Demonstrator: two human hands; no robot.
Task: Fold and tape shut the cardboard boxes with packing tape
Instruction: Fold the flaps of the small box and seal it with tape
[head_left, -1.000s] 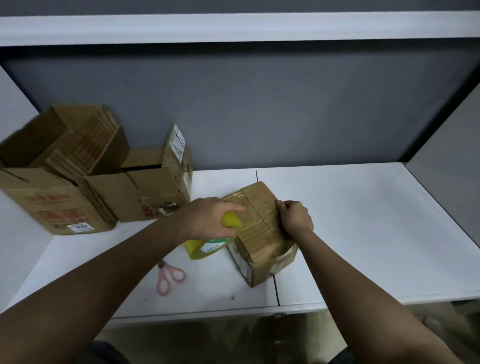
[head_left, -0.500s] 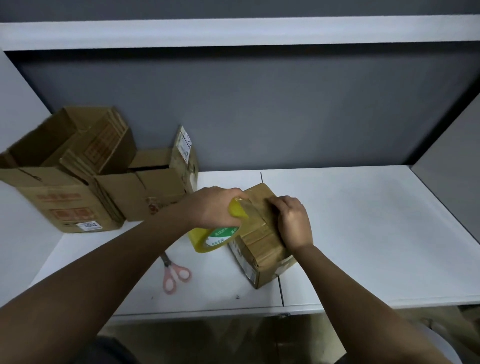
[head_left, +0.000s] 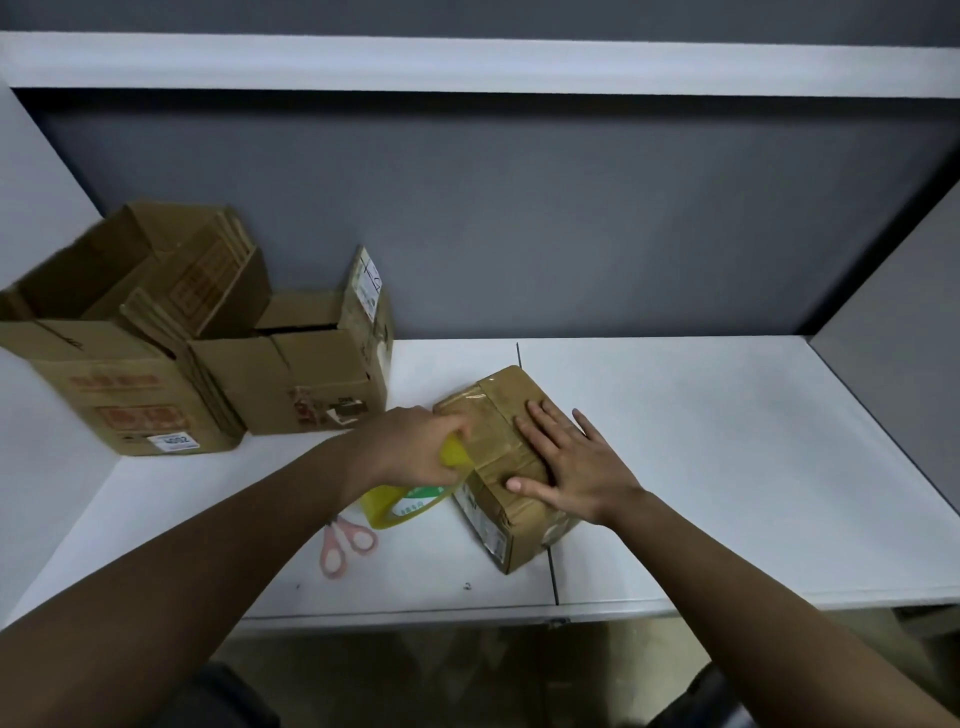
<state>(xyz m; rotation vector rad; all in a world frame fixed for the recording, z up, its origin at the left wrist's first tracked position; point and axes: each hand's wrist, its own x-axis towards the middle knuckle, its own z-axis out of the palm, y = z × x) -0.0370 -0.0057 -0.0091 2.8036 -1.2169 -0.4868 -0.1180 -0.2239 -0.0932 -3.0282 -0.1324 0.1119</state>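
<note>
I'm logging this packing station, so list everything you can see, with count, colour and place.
Small closed box: one, brown, taped, desk centre.
Tape roll: one, yellow, left of that box.
Scissors: one pair, pink handles, near the front edge.
Open boxes: two, brown, back left; larger, smaller.
Desk: one, white.
Partition: grey, behind.
Hands: left hand grips the tape roll; right hand lies flat on the small closed box.

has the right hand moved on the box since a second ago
Yes. The right hand went from pinching the small box's right edge to lying flat on top, shifted toward the tape roll.
</note>
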